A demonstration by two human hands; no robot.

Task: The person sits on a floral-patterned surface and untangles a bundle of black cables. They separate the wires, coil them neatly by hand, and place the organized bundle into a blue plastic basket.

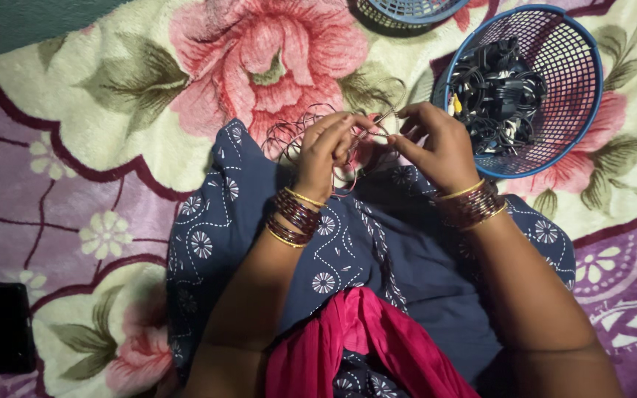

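Observation:
My left hand (327, 147) and my right hand (436, 144) meet above my lap, both pinching a thin wire cable (379, 121) between the fingertips. Loose loops of the same thin cable (296, 133) hang behind my left hand over the blanket. Both wrists wear stacks of bangles. My lap is covered in dark blue patterned cloth (377, 243) with a pink scarf (363, 346) lying over it.
A blue plastic basket (576, 110) with a tangle of black cables stands at the right, close to my right hand. A second blue basket (407, 11) shows at the top edge. A black phone (3, 328) lies at the left on the floral blanket (112, 110).

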